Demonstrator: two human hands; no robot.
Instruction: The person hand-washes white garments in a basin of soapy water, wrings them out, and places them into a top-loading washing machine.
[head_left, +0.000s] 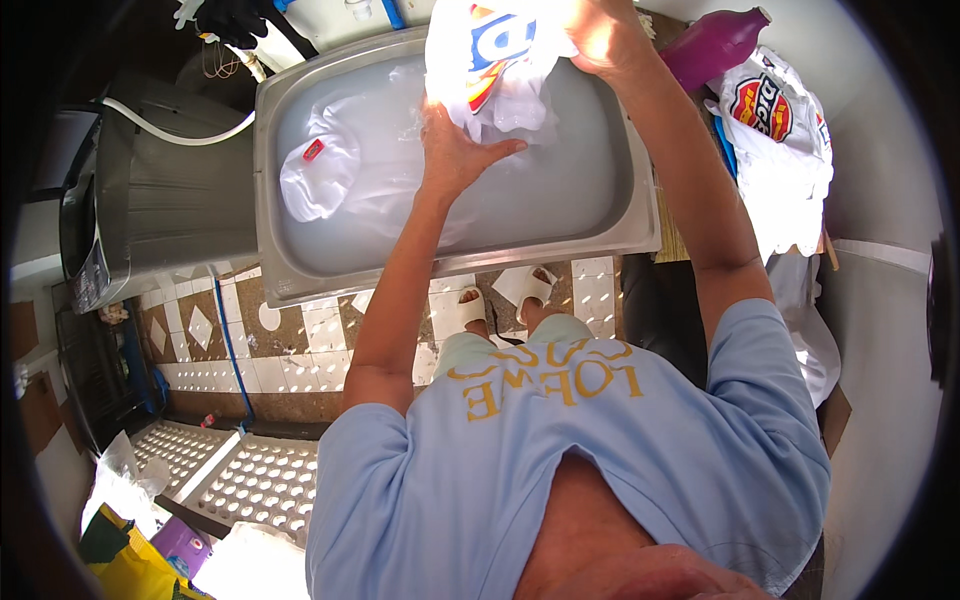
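Note:
A wet white shirt (505, 45) with a colourful printed logo is lifted above a grey tub (640, 225) at the far side. My right hand (600, 40) grips its upper right part, in bright glare. Lower down, my left hand (455, 150) holds the cloth from the left, its thumb stretched out to the right and its other fingers partly hidden by the shirt. Cloudy water (560, 205) fills much of the tub. At the left in it, more white cloth (320, 185) with a small red tag floats partly sunk; whether it joins the held shirt I cannot tell.
A purple bottle (715, 48) lies beyond the tub's right corner, beside white printed cloth (775, 130). Left of the tub stands a dark grey appliance (180, 190) with a white hose (180, 134). Perforated panels (265, 480) and a yellow bag (140, 560) are at lower left.

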